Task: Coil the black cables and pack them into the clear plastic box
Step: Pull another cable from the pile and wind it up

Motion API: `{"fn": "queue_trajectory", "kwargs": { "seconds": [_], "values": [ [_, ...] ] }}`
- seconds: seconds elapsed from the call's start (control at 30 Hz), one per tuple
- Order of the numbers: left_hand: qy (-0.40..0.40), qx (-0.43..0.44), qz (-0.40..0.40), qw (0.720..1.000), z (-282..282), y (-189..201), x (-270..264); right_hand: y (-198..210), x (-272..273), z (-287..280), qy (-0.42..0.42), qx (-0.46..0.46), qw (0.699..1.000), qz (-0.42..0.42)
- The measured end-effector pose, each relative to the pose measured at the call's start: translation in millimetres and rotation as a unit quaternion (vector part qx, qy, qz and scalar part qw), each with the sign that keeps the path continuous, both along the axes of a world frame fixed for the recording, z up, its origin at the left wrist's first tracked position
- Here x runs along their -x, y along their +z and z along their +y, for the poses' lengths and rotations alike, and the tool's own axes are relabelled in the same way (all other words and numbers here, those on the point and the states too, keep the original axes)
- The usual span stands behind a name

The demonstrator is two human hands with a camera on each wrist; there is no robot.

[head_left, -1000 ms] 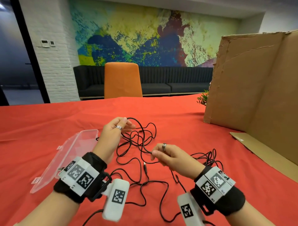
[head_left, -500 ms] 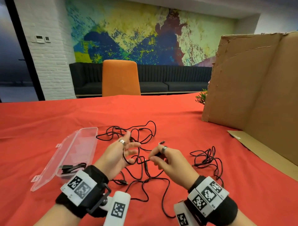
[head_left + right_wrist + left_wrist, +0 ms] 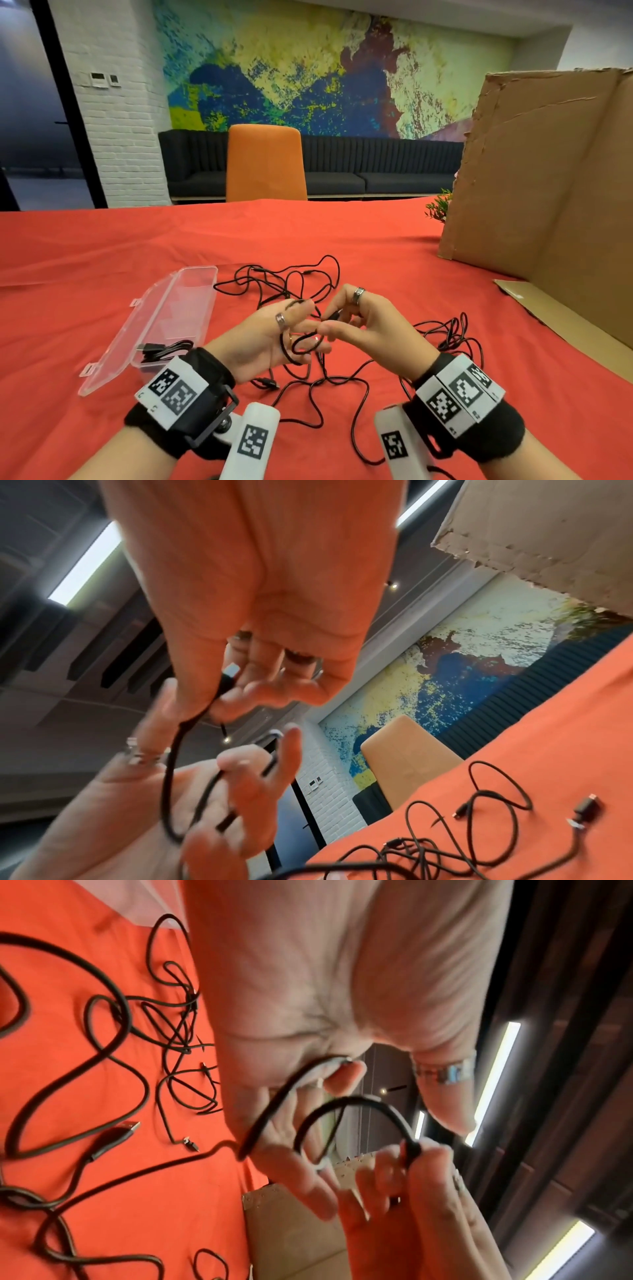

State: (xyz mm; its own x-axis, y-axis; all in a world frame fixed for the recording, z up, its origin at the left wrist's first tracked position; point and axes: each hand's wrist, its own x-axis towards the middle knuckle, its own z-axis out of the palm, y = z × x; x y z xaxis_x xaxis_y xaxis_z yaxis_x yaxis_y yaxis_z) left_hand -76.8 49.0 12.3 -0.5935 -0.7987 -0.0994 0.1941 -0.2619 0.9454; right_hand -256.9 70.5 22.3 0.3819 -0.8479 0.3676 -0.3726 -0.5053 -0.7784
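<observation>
My left hand (image 3: 301, 329) is held above the red table with a loop of black cable (image 3: 300, 343) round its fingers; in the left wrist view a fingertip presses the cable (image 3: 359, 1100) against the palm. Close beside it, my right hand (image 3: 337, 320) pinches the same cable just behind its USB plug (image 3: 230, 670). The rest of that cable hangs down to a loose tangle of black cables (image 3: 291, 284) on the cloth. The clear plastic box (image 3: 185, 308) lies open at the left, and a coiled black cable (image 3: 164, 349) lies in its near end.
A second small heap of black cable (image 3: 452, 332) lies to the right of my right wrist. A tall cardboard sheet (image 3: 548, 188) stands at the right, with a small plant (image 3: 438, 209) behind it. An orange chair (image 3: 265, 164) stands at the table's far edge.
Both hands have come together above the cables. The right hand has brought the plug end up to the left hand, and a loop now lies round the left fingers.
</observation>
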Motion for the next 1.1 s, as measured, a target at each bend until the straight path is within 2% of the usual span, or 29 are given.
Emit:
{"fn": "queue_trajectory", "kwargs": {
  "seconds": [0.1,0.17,0.3,0.4,0.47,0.53,0.63,0.7,0.77,0.87,0.93,1.0,1.1],
  "values": [
    [-0.094,0.051,-0.021,0.994,2.6,-3.8,0.8,4.7,-3.1,-9.2,-0.004,0.041,0.998,0.050],
    [-0.123,0.062,-0.029,0.990,2.6,-5.7,1.5,9.2,-4.9,-12.2,0.002,0.065,0.994,0.082],
    [-0.105,0.064,-0.032,0.992,4.9,-6.4,3.5,10.5,-2.7,-16.1,0.014,0.057,0.995,0.086],
    [-0.050,0.065,-0.015,0.997,7.8,-1.3,5.9,3.8,2.0,-14.3,0.016,-0.058,0.998,-0.011],
    [-0.017,0.050,0.025,0.998,8.8,2.9,9.3,-6.7,-0.7,-9.5,0.040,-0.184,0.980,-0.070],
    [0.024,0.031,0.053,0.998,8.5,5.5,12.9,-22.8,-9.8,-2.8,0.070,-0.240,0.967,-0.045],
    [0.060,0.032,0.066,0.995,9.3,9.4,16.8,-44.3,-23.5,2.7,0.097,-0.169,0.975,0.106],
    [0.096,0.041,0.076,0.992,7.3,12.7,14.3,-50.3,-21.6,2.0,0.084,-0.112,0.971,0.194],
    [0.162,0.061,0.079,0.982,2.1,15.7,6.9,-49.2,-12.9,1.3,0.047,-0.090,0.973,0.208],
    [0.235,0.100,0.092,0.962,-4.8,19.4,-3.6,-47.8,-0.9,1.7,-0.017,-0.048,0.984,0.173],
    [0.238,0.121,0.062,0.962,-5.4,18.9,-4.0,-44.2,0.0,3.0,-0.048,0.006,0.978,0.202],
    [0.217,0.134,-0.001,0.967,-4.3,16.6,-1.4,-40.8,-1.7,4.7,-0.070,0.071,0.963,0.251],
    [0.138,0.104,-0.049,0.984,-3.0,10.7,1.5,-31.3,-0.6,2.9,-0.102,0.208,0.931,0.281]
  ]
}}
